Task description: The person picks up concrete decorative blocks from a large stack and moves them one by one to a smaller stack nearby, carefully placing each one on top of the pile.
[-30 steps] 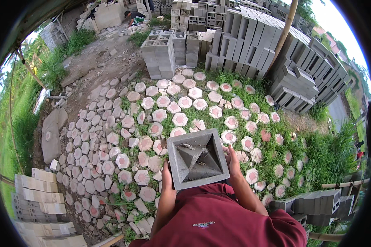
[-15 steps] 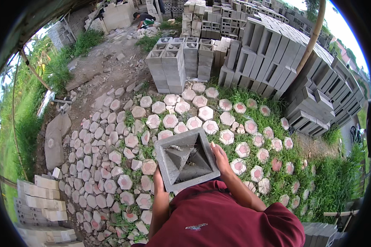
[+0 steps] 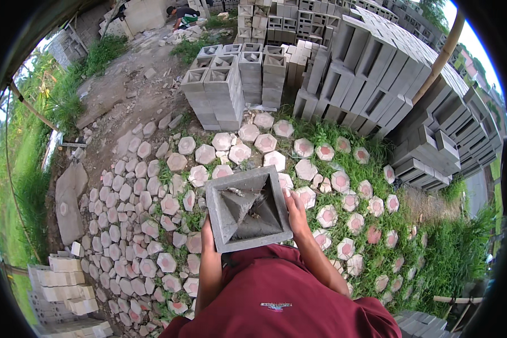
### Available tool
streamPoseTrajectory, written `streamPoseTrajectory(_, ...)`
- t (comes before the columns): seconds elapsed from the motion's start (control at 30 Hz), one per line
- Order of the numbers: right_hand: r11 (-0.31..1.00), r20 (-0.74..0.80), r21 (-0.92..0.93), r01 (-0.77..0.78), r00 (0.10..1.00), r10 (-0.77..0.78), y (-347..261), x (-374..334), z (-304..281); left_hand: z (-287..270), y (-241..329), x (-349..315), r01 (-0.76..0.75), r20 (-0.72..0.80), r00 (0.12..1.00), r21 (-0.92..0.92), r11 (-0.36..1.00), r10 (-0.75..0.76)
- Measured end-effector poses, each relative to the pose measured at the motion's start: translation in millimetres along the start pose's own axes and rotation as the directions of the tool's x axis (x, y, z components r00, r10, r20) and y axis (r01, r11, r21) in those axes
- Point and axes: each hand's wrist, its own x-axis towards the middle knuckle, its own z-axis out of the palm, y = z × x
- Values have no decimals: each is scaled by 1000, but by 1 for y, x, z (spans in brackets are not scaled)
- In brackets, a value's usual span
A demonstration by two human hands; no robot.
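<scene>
Between my two hands is a square grey concrete block [image 3: 222,237], held in front of my body. Its upper side is hollow, with slanted triangular faces inside and a few bits of debris. My left hand [image 3: 207,234] grips the block's left side, and its fingers are mostly hidden beneath or behind it. On the right side my right hand [image 3: 294,209] presses along the edge, with fingertips showing near the upper right corner. Similar square blocks stand in stacks [image 3: 214,90] ahead of me.
Hexagonal pavers [image 3: 146,201] with grass between them cover the ground. Tall rows of hollow grey blocks [image 3: 372,67] stand at the far right, beside a leaning bamboo pole [image 3: 440,59]. Pale blocks [image 3: 65,279] are piled at lower left. Another person [image 3: 183,16] bends down far off.
The block and both hands have shifted slightly left and up in the picture. My view has turned a little, so the stacks ahead appear nearer and further left.
</scene>
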Motion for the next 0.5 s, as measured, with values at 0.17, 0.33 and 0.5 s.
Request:
streamPoseTrajectory(0.17, 995, -106, 35, -93, 990, 96, -22, 74, 5, 66, 28, 79, 43, 22, 999, 19, 999, -43)
streamPoseTrajectory(0.33, 996, -97, 64, -66, 993, 72, -4, 189, 5, 105, 46, 200, 129, 66, 989, 64, 990, -133)
streamPoseTrajectory(0.5, 997, -144, 30, -66, 987, 70, -24, 289, 20, 158, 77, 302, 156, 111, 981, 22, 987, -158)
